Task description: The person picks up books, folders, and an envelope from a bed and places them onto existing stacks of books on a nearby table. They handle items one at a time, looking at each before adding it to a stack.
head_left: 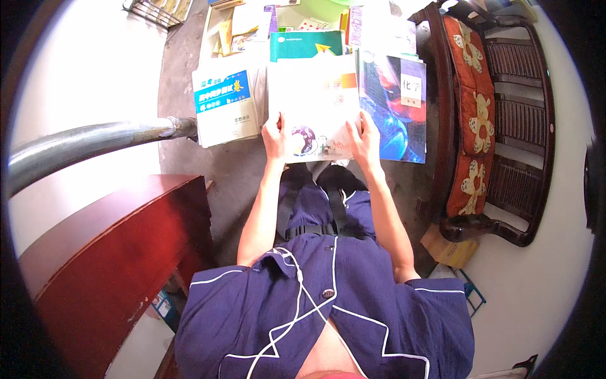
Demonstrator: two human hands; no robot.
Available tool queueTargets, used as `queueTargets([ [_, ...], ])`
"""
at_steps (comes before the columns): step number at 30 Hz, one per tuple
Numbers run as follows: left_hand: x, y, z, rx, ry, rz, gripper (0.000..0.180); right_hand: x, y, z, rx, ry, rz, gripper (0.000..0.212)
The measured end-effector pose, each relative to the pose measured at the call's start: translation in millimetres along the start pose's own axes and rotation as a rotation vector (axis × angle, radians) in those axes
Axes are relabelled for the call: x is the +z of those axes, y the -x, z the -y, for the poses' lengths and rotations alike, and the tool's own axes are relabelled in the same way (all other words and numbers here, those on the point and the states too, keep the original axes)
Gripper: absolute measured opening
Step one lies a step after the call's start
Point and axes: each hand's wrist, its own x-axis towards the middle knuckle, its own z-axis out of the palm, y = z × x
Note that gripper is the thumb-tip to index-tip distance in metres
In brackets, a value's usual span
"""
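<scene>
Between my two hands is a pale book point(312, 101) with small coloured drawings near its lower edge and orange print at its right. My left hand point(275, 138) grips its lower left side, fingers curled in. On the lower right side, my right hand point(364, 136) holds it with the thumb on the cover. Beyond its top edge shows a green book point(306, 44) with a yellow arrow shape. To the right lies a dark blue and red textbook point(398, 120). At the left, a white and blue workbook point(226, 107) rests on a pile.
Several more books and papers point(246, 28) cover the far part of the table, with a green basin point(322, 9) behind. A metal pipe point(101, 142) runs in from the left above a red wooden cabinet point(120, 246). On the right stands a dark wooden bench point(517, 114) with orange cushions point(470, 88).
</scene>
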Motion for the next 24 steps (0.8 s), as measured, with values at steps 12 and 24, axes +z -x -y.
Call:
queueTargets([
  [12,-20.3,-105.6,17.3,0.183,-0.224,0.074,0.023,77.5,-57.2,34.1,-0.105,0.308,-0.167,0.032],
  [24,-22.5,-116.3,44.1,0.344,-0.341,0.093,0.020,86.7,-49.8,16.9,0.102,0.519,-0.052,0.055],
])
